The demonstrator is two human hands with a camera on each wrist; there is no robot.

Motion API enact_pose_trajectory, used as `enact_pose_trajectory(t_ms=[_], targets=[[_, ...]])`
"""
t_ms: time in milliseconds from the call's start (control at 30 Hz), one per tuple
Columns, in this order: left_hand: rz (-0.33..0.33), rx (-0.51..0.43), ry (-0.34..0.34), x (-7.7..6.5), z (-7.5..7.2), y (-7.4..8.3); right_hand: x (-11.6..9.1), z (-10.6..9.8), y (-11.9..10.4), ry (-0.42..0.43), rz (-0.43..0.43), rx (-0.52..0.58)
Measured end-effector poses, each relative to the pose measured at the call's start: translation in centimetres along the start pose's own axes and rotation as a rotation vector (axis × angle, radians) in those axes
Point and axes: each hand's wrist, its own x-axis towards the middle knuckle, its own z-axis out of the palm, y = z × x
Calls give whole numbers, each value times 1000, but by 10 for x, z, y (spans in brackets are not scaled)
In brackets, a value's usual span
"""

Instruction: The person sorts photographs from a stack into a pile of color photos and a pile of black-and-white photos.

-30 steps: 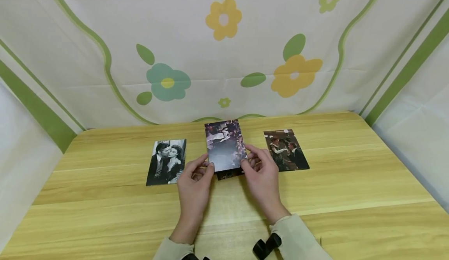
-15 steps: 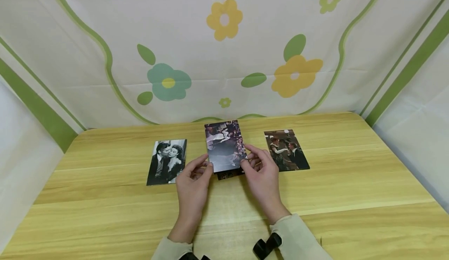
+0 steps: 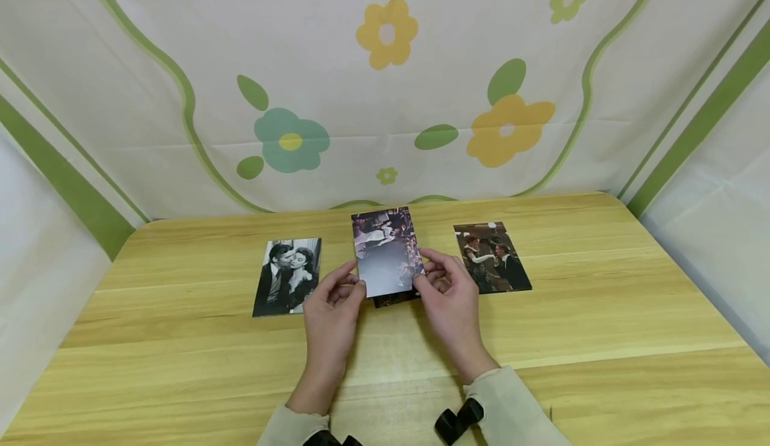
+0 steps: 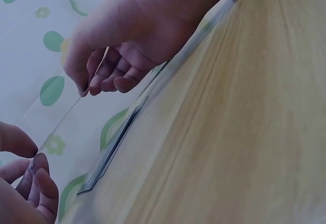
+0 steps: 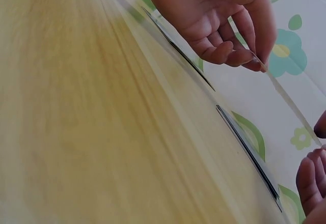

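Note:
In the head view a glossy colour photo print (image 3: 385, 252), showing a pale-dressed figure in a crowd, is held above the table. My left hand (image 3: 333, 322) pinches its lower left edge between thumb and fingers. Its lower right edge is gripped by my right hand (image 3: 450, 305). From both wrists the photo appears nearly edge-on as a thin pale strip (image 5: 288, 99), with a gap between it and the table. Dark prints (image 4: 109, 160) lie beneath it, mostly hidden in the head view except a strip of a dark photo (image 3: 396, 298).
A black-and-white photo (image 3: 287, 277) of a couple lies on the wooden table (image 3: 210, 379) at left. At right is a colour photo (image 3: 493, 257) of two people. A flower-printed cloth (image 3: 385, 105) stands behind the table's far edge.
Both hands keep their hold on the photo and stay almost still. The view has shifted very slightly; the photos on the table have not moved.

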Motion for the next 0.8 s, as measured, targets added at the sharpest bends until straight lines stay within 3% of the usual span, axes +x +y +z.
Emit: enact_pose_trajectory(t_ms=[500,800], targets=[[-3,15,-14,0,1,0,0,-3,-1,9,31,-9],[-31,30,-66,-1,20,5,8,-16,-2,112,-7,-109]])
